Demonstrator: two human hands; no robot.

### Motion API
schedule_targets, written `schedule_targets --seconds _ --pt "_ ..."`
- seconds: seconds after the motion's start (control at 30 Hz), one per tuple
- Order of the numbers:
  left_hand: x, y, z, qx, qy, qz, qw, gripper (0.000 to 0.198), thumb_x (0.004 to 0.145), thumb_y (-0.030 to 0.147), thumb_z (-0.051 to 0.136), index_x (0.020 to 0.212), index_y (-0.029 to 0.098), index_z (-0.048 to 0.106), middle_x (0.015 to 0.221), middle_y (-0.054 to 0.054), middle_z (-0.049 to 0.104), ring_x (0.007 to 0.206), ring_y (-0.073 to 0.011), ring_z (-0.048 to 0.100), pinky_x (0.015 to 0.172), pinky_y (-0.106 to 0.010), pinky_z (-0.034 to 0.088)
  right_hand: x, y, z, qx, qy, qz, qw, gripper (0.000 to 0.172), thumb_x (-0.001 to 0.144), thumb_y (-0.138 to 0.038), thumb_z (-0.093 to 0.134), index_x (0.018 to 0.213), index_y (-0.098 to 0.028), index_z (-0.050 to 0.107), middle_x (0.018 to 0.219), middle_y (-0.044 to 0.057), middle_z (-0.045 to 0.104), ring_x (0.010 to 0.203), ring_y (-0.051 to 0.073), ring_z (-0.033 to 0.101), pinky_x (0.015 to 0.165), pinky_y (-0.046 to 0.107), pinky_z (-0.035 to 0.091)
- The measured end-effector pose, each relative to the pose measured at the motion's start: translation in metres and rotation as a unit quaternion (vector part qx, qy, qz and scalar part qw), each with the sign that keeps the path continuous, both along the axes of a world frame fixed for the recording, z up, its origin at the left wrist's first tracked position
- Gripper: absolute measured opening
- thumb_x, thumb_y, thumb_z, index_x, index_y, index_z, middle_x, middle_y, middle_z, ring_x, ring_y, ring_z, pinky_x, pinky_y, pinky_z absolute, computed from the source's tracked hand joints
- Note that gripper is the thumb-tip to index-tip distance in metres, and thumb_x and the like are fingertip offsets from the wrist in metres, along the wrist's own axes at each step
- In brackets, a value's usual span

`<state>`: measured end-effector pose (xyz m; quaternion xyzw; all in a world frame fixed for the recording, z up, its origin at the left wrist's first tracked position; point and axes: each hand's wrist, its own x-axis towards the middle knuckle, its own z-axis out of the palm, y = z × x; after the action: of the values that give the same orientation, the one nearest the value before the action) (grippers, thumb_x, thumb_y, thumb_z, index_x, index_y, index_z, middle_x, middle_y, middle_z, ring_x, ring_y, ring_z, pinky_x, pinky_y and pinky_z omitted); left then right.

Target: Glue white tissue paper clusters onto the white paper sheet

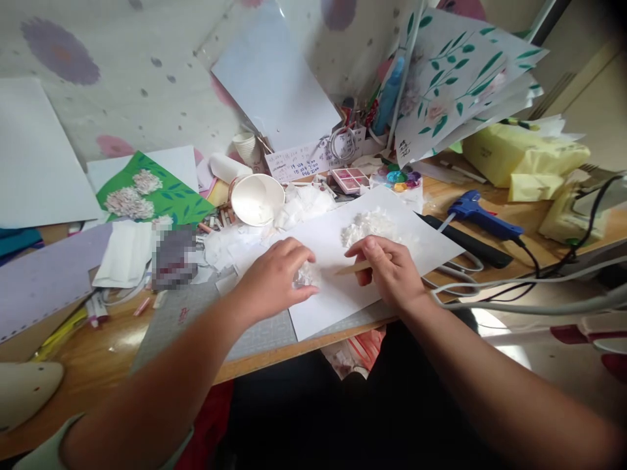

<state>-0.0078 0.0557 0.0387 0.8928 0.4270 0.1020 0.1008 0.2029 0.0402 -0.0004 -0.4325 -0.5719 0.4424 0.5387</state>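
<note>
My left hand (274,277) rests over the white sheet of paper (323,310), its thumb and fingers curved around a small clump of white ruffled paper (306,275). In my right hand (386,267) is a pale wooden stick (353,267), pinched between thumb and fingers, its tip pointing left toward that clump. Just beyond the right hand, a larger cluster of white ruffled paper (369,225) lies on the same sheet. Part of it is hidden behind my fingers.
A blue glue gun (482,215) lies at the right, with cables trailing off the table edge. Behind my hands are a paper cup (257,199), white paper scraps (306,203) and a paint palette (350,181). A green flower picture (151,189) leans at the left.
</note>
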Motion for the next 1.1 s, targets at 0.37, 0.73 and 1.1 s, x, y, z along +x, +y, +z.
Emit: schedule_targets --seconds 0.37,0.73,1.1 --pt "-0.005 0.013 -0.023 -0.038 -0.023 -0.011 0.999 0.032 0.075 0.026 0.066 0.103 0.023 0.050 0.106 -0.003 0.050 0.097 -0.0195 0.052 0.082 -0.034 0.045 -0.007 0.001 -0.002 -0.083 -0.065 0.052 0.993 0.011 0.071 -0.025 0.062 0.069 -0.016 0.057 0.058 -0.003 0.052 0.052 0.008 0.043 0.049 0.021 0.032" --pt "-0.010 0.011 -0.026 -0.003 -0.045 -0.034 0.998 0.012 0.083 0.015 0.054 0.093 0.021 0.057 0.104 -0.001 0.053 0.088 -0.0137 0.055 0.076 -0.026 0.045 -0.009 -0.002 0.005 -0.026 -0.191 0.114 0.975 0.009 0.070 -0.012 0.053 0.069 -0.017 0.060 0.063 -0.003 0.060 0.056 0.009 0.051 0.053 0.019 0.040" --pt "-0.014 0.015 -0.025 -0.017 -0.056 -0.032 0.998 0.010 0.080 0.022 0.060 0.090 0.020 0.059 0.105 -0.001 0.056 0.087 -0.0133 0.057 0.075 -0.026 0.046 -0.015 -0.001 -0.004 0.024 -0.241 0.085 0.966 0.008 0.075 -0.013 0.055 0.075 -0.018 0.061 0.069 -0.003 0.066 0.063 0.011 0.060 0.059 0.020 0.045"
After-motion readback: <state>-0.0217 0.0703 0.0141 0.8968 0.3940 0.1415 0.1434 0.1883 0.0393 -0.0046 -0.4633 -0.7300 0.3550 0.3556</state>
